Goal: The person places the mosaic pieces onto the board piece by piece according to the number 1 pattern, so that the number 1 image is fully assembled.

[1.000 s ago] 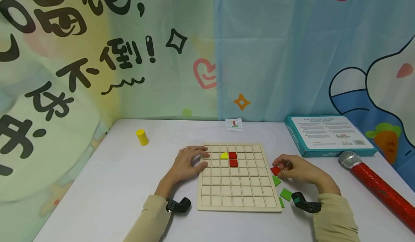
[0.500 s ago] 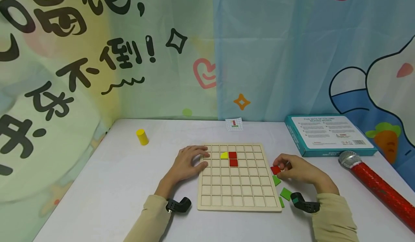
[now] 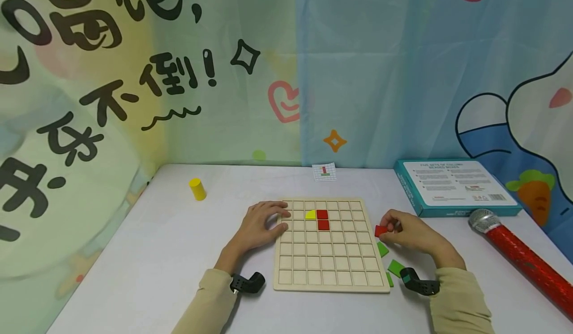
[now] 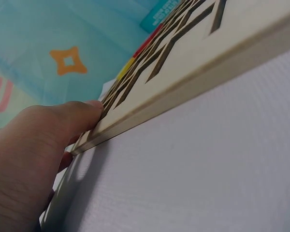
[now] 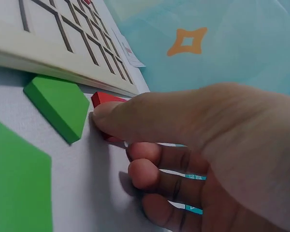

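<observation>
Between thumb and fingertips, my right hand (image 3: 414, 233) pinches a red tile (image 3: 380, 231) just off the board's right edge. In the right wrist view the thumb lies over the red tile (image 5: 102, 98), and the other fingers are curled below it. My left hand (image 3: 259, 222) rests on the upper left edge of the wooden grid board (image 3: 331, 263), thumb and fingers spread apart. Two red tiles (image 3: 323, 224) sit one above the other in the grid, with a yellow piece (image 3: 310, 214) left of the upper one. A green tile (image 5: 60, 107) lies close to the held red one.
More green tiles (image 3: 396, 268) lie along the board's right side. A small pattern card (image 3: 324, 172) is behind the board, and a teal box (image 3: 456, 187) stands back right. A red microphone (image 3: 524, 262) lies at the right. A yellow cylinder (image 3: 197, 189) stands back left.
My right hand has shifted slightly away from me, and the red tile has turned and moved a little farther from the green tile. The left hand stays on the board's edge.
</observation>
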### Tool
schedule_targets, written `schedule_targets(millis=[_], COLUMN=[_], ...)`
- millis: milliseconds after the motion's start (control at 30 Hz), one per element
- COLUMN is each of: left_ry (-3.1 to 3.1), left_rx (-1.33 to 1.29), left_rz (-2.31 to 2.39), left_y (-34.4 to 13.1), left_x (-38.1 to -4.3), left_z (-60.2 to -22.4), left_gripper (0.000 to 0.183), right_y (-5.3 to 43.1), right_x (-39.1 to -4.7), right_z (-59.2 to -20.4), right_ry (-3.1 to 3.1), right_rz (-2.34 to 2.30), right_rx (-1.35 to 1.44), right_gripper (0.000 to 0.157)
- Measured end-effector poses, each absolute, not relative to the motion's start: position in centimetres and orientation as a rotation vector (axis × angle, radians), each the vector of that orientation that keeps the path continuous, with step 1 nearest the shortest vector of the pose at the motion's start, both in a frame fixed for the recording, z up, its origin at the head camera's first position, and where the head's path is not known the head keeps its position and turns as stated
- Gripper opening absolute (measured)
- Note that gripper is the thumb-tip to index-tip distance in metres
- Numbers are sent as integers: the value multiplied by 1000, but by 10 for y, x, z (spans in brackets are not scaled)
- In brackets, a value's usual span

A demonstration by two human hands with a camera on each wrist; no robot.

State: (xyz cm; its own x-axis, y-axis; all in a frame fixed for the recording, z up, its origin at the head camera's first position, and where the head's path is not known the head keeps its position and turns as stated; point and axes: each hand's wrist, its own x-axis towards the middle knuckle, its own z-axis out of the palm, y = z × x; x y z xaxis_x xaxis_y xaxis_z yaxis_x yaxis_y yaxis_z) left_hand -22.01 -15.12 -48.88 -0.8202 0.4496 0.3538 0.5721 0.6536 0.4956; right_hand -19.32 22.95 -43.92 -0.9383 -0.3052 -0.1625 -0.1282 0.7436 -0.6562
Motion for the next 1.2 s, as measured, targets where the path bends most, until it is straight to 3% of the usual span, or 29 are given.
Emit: schedule_targets(millis=[633, 1200], left_ry=[-2686, -2665], left_rx=[-832, -831], left_rz=[-891, -902], left_y=[-151, -149], left_x=[-221, -219], left_z=[-489, -486], left_gripper=[24, 22], right_y=[227, 218], right_x=[-196, -199], right_z=[-439, -435], right_ry=[2705, 2850], right_rz=[-1084, -1130], right_rx=[-356, -348], right_gripper=[11, 17])
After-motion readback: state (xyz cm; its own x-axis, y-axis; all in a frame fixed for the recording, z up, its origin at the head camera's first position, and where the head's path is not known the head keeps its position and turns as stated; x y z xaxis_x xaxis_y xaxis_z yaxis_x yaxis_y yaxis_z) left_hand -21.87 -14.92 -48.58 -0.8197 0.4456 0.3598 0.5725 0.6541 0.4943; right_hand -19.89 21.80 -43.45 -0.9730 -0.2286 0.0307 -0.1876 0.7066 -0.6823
